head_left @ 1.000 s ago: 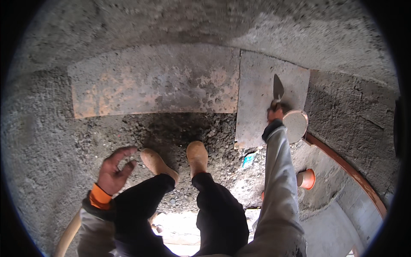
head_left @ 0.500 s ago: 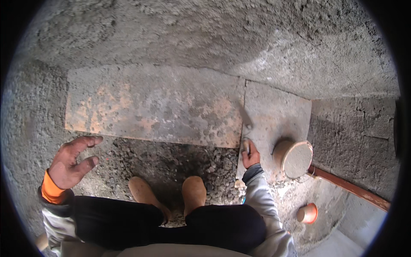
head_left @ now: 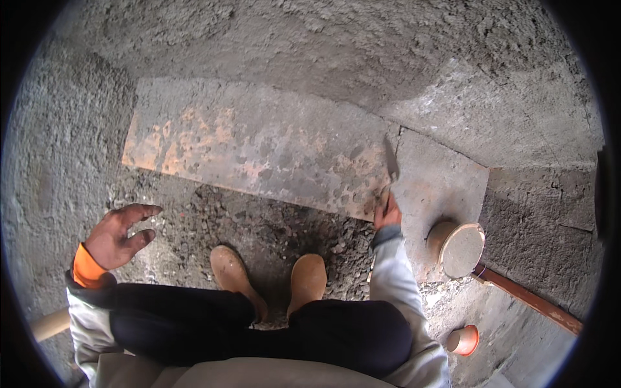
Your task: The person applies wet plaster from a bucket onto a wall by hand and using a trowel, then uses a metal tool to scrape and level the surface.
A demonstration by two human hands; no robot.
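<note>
My right hand (head_left: 387,210) is wrapped round the handle of a trowel (head_left: 392,161). The trowel's narrow blade points away from me, over the seam between a long, mortar-spattered board (head_left: 259,145) and a smaller grey board (head_left: 440,174). Part of the handle is hidden by my fingers. On the left, my left hand (head_left: 119,238) hangs in the air with its thumb and fingers apart and nothing in it. A bucket (head_left: 440,240) filled to near its rim with grey mortar stands on the smaller board, to the right of my right forearm.
Rough plastered walls (head_left: 272,45) rise beyond the boards and at both sides. Rubble (head_left: 194,207) covers the floor around my boots (head_left: 308,278). A small orange-rimmed pail (head_left: 462,341) lies at lower right, near a reddish-brown bar (head_left: 533,301). A wooden pole (head_left: 50,324) shows at lower left.
My right hand has moved forward and slightly right with the trowel. The view has shifted and turned a little. My left hand remains open.
</note>
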